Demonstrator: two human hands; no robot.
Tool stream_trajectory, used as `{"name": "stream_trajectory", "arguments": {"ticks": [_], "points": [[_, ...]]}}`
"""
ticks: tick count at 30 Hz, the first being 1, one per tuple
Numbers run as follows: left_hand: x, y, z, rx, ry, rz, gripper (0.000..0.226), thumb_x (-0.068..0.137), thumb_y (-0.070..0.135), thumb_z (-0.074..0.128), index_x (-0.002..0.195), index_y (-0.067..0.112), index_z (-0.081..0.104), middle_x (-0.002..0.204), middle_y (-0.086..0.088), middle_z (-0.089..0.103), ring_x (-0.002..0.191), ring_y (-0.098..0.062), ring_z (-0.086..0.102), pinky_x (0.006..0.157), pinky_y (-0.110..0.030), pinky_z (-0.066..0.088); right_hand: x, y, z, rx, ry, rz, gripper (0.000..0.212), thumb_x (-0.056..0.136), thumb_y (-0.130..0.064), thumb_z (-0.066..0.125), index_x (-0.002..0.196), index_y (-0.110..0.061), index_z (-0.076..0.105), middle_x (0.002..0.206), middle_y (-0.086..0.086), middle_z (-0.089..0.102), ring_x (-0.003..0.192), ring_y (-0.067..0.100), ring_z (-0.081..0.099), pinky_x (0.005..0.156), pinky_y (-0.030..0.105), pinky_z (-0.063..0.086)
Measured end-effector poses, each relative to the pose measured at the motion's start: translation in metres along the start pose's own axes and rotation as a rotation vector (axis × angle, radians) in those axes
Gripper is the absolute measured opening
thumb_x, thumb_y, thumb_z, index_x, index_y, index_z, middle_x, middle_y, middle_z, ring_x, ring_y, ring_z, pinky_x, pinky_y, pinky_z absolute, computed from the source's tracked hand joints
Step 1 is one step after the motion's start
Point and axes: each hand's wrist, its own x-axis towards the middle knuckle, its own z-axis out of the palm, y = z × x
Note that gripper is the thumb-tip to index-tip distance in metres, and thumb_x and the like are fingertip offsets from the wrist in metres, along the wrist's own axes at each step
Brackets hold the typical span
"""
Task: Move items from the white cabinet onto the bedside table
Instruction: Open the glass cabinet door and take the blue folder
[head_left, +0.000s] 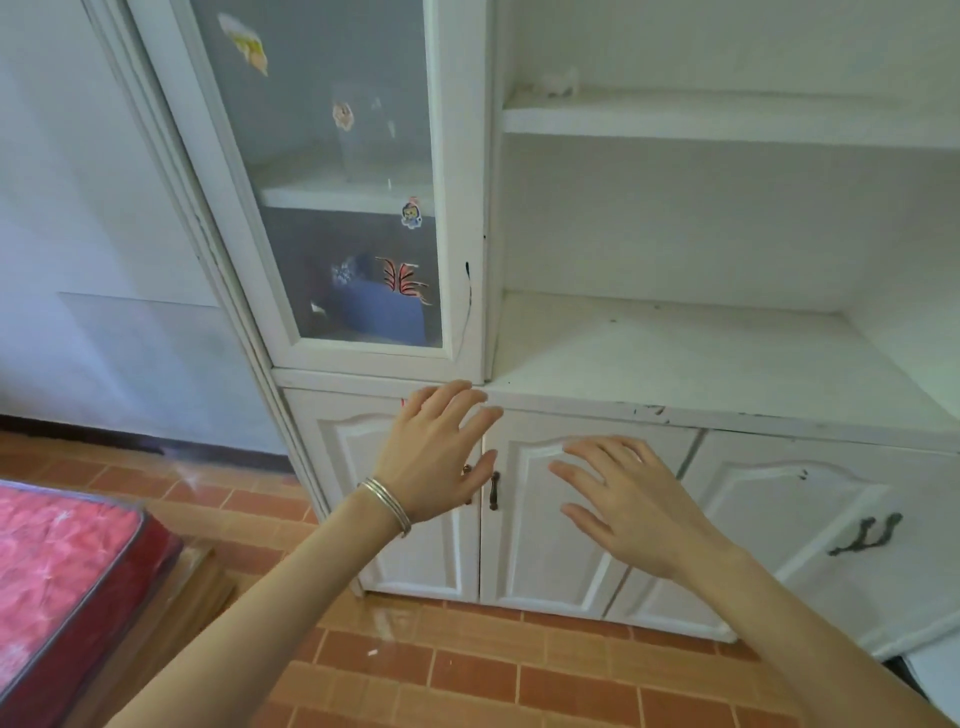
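The white cabinet (675, 358) fills the view ahead, with open shelves on the right and a glass door (332, 171) with stickers on the left. Behind the glass, on the lower shelf, stands a blue box (376, 317). A small white object (561, 83) lies on the upper open shelf. My left hand (436, 457), with a silver bangle at the wrist, is held open in front of the lower doors, below the glass door. My right hand (623, 499) is also open, fingers spread, over the middle lower door. Neither hand holds anything. The bedside table is not in view.
The lower doors (530, 551) are closed, with dark handles (493, 491); one further right (865, 535) looks bent. A red mattress (57, 582) on a wooden base sits at the lower left. The floor (467, 675) is orange tile.
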Motion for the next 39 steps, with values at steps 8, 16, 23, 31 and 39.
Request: {"name": "stream_trajectory", "arguments": {"ticks": [8, 16, 23, 31, 39], "points": [[0.079, -0.057, 0.035, 0.053, 0.042, 0.090, 0.041, 0.084, 0.038, 0.044, 0.111, 0.014, 0.064, 0.116, -0.007, 0.062, 0.117, -0.029, 0.052, 0.096, -0.042, 0.036, 0.081, 0.050, 0.018, 0.004, 0.083, -0.019, 0.043, 0.091, -0.043, 0.036, 0.118, -0.019, 0.059, 0.120, 0.005, 0.058, 0.110, 0.024, 0.053, 0.095, 0.040, 0.038], [0.159, -0.128, 0.055, 0.137, 0.130, 0.216, 0.043, 0.085, 0.034, 0.047, 0.118, 0.009, 0.061, 0.123, -0.008, 0.060, 0.126, -0.025, 0.043, 0.109, -0.043, 0.026, 0.159, 0.090, 0.030, -0.040, 0.125, -0.028, 0.041, 0.091, -0.042, 0.039, 0.119, -0.019, 0.058, 0.120, 0.005, 0.059, 0.108, 0.023, 0.054, 0.092, 0.039, 0.043], [0.183, -0.153, 0.062, 0.355, 0.171, 0.422, 0.043, 0.086, 0.024, 0.047, 0.123, 0.004, 0.060, 0.130, -0.009, 0.057, 0.137, -0.025, 0.031, 0.114, -0.051, 0.017, 0.193, 0.109, 0.046, -0.036, 0.132, -0.064, 0.040, 0.093, -0.043, 0.039, 0.118, -0.019, 0.059, 0.120, 0.005, 0.059, 0.109, 0.023, 0.054, 0.092, 0.038, 0.041], [0.187, -0.149, 0.072, 0.719, 0.100, 0.422, 0.053, 0.086, 0.026, 0.041, 0.132, 0.003, 0.050, 0.137, -0.010, 0.050, 0.139, -0.031, 0.020, 0.114, -0.055, 0.002, 0.218, 0.126, 0.063, -0.023, 0.115, -0.137, 0.040, 0.092, -0.043, 0.039, 0.117, -0.019, 0.060, 0.118, 0.005, 0.060, 0.108, 0.023, 0.054, 0.092, 0.035, 0.033], [0.186, -0.139, 0.070, 0.797, 0.186, 0.448, 0.040, 0.087, 0.016, 0.037, 0.119, 0.000, 0.056, 0.118, -0.008, 0.059, 0.129, -0.030, 0.034, 0.111, -0.055, 0.017, 0.226, 0.145, 0.064, 0.017, 0.112, -0.213, 0.042, 0.093, -0.043, 0.036, 0.120, -0.021, 0.058, 0.118, 0.003, 0.060, 0.109, 0.020, 0.050, 0.092, 0.033, 0.031]]}}
